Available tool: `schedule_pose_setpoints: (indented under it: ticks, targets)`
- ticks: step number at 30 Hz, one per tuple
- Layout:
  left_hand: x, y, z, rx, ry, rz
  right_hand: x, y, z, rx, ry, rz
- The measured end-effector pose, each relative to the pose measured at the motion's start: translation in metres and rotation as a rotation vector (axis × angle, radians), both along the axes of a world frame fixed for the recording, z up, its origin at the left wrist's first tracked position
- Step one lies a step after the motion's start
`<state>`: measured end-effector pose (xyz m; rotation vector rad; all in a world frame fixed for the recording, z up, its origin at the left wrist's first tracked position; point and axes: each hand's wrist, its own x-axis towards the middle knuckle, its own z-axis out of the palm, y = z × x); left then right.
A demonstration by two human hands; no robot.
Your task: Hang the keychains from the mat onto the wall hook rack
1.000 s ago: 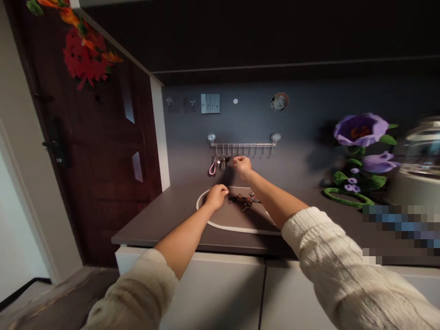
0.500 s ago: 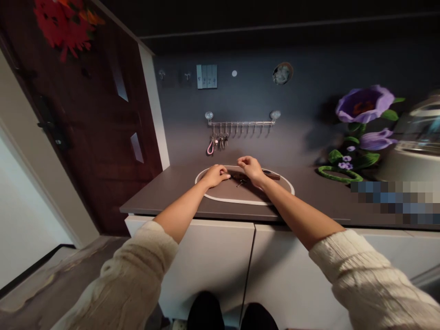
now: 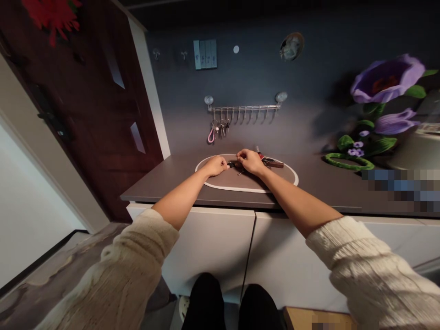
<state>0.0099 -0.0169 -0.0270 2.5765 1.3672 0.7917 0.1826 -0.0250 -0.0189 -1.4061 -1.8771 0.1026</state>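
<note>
Both hands are meeting over the middle of the frame: the left hand point(image 3: 216, 165) and the right hand point(image 3: 251, 161) are curling closed, fingertips facing each other, and are pinching a small dark bunch of keys point(image 3: 234, 164) between them. The bunch is lying low on the oval tray point(image 3: 240, 189), in its rear half, with its long axis running roughly left to right from one hand to the other; one thin key is poking out below the right hand toward the lower left. How the single keys are turned is too small to tell.

Just right of the right hand, a second set with a brown fob point(image 3: 274, 162) is resting on the same tray, its long side also pointing left to right, near the right hand. The tray's front half and right end are showing bare surface inside the white rim.

The tray is sitting on a dark counter point(image 3: 165, 183), near the back wall, with open counter stretching to its left as far as the edge and to its right toward the purple flowers point(image 3: 385, 85) in the upper right of the frame. Above the hands, a hook rail point(image 3: 244, 108) is carrying hanging keys point(image 3: 222, 128) and a pink loop point(image 3: 210, 136) at its left end, well apart from the hands. White cabinet doors point(image 3: 213, 247) are filling the space under the counter's front edge, and a dark wooden door point(image 3: 85, 114) is standing at the left of the frame.
</note>
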Motion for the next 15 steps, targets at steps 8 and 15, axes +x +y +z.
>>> schedule_pose_setpoints:
  ticks: [8, 15]
  targets:
    - [0.0024, -0.0007, 0.002, 0.078, 0.124, 0.017, -0.0004, 0.001, 0.0013, -0.016, -0.018, -0.015]
    - [0.0017, -0.0021, 0.0017, 0.066, 0.099, 0.109, 0.0002, 0.0026, 0.0011, -0.025, -0.015, -0.011]
